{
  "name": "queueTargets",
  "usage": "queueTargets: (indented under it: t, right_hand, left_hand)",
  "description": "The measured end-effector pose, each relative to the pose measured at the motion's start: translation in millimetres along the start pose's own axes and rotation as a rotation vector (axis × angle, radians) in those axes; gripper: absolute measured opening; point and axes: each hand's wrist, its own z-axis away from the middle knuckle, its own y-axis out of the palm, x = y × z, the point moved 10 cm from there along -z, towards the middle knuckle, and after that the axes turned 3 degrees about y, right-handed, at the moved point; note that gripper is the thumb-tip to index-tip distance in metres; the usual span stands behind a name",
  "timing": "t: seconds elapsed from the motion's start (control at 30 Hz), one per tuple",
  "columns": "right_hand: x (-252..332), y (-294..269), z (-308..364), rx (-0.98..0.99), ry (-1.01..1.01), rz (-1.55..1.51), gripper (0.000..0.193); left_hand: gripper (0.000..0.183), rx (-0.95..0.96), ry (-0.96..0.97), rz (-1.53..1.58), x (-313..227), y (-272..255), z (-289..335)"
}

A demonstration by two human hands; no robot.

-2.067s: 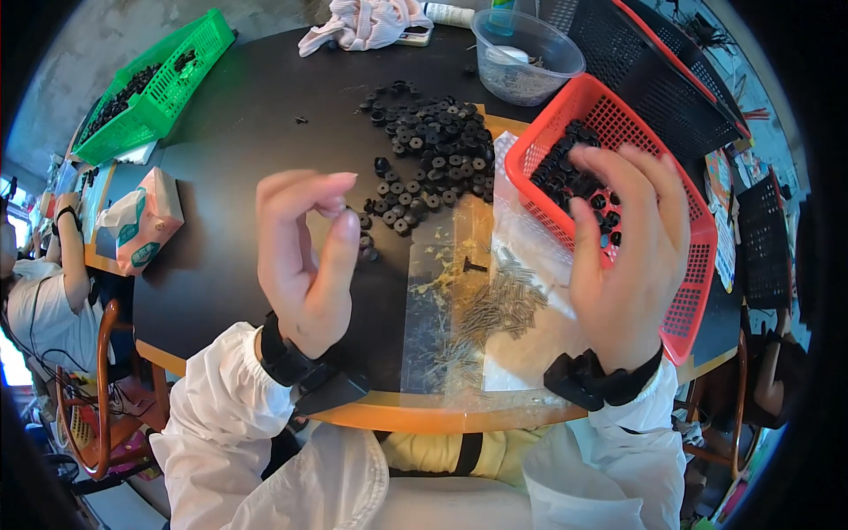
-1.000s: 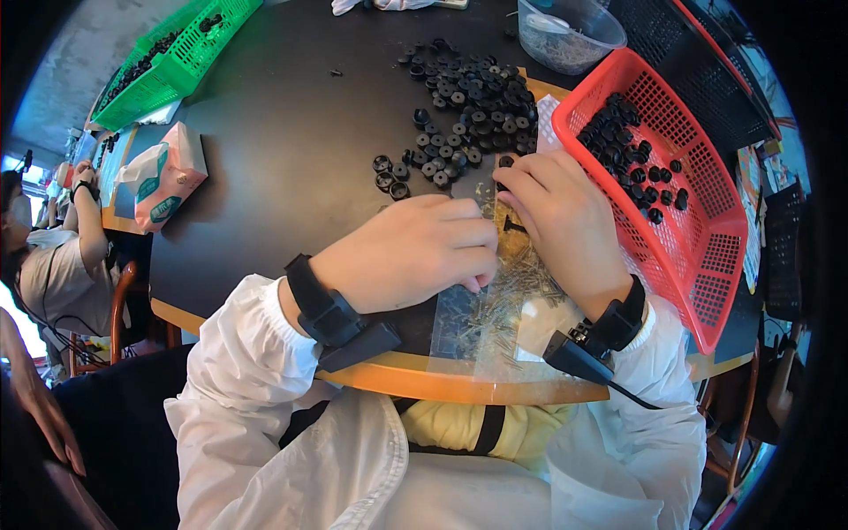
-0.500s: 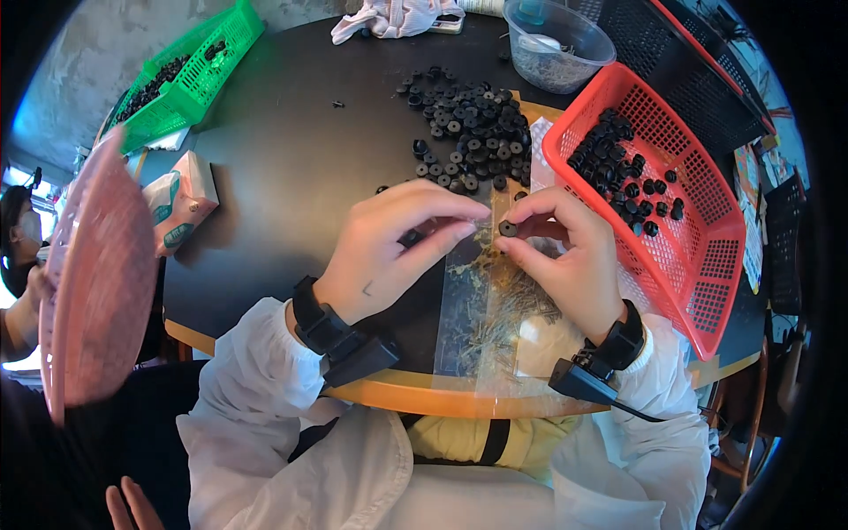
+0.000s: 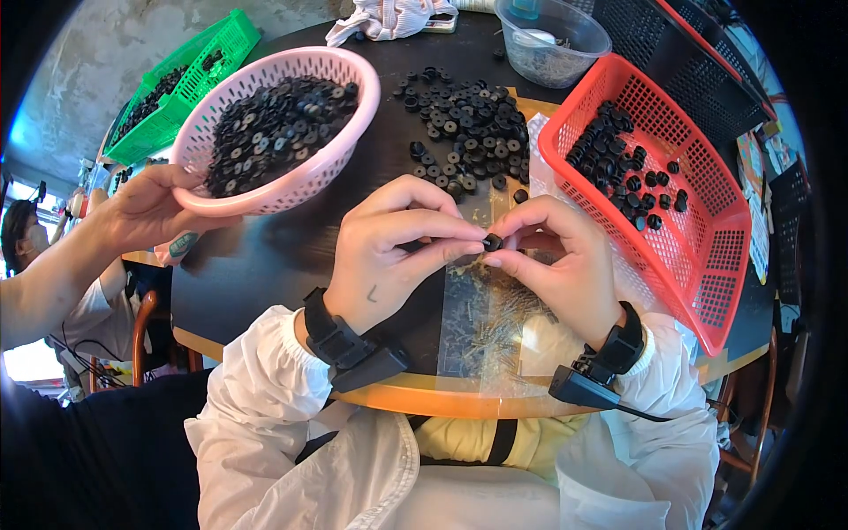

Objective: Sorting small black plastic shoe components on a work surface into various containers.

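In front of my chest, a small round black part (image 4: 492, 242), like a knob or cap, is pinched between the fingertips of both hands. My left hand (image 4: 389, 247) closes thumb and index finger on its left side. My right hand (image 4: 570, 256) grips it from the right, thumb below and fingers above. Whether a thin pin is also between the fingertips is too small to tell. Under my hands, several thin metal-coloured slivers (image 4: 499, 334) lie over clear tape on the table. Beyond my fingers spreads a heap of similar black parts (image 4: 473, 124).
Another person's hand (image 4: 146, 208) holds a pink basket (image 4: 364, 115) full of black discs, tilted over the table's left side. A red basket (image 4: 698, 256) with black parts stands at right. Farther back are a green basket (image 4: 190, 93), a clear tub (image 4: 561, 66) and a cloth (image 4: 389, 19).
The other person's pink basket has swung in from the far left over the table, its contents now showing. My left fingertips have closed in and met the black part held in my right hand.
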Motion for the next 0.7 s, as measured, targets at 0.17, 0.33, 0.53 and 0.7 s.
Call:
queueTargets:
  t: [0.17,0.33,0.53,0.7]
  right_hand:
    - [0,2,0,0.029,0.022,0.007,0.022]
    - [-11,3,4,0.037,0.124,-0.108,0.022]
    - [-18,10,7,0.085,0.166,-0.449,0.021]
    - [-21,11,8,0.135,0.207,-0.471,0.027]
  left_hand:
    - [0.022,0.000,0.006,0.007,0,-2,2]
    - [0.025,0.015,-0.020,0.140,0,3,6]
    - [0.022,0.032,-0.076,0.217,5,5,5]
    - [0.028,0.050,0.083,0.022,-16,3,3]
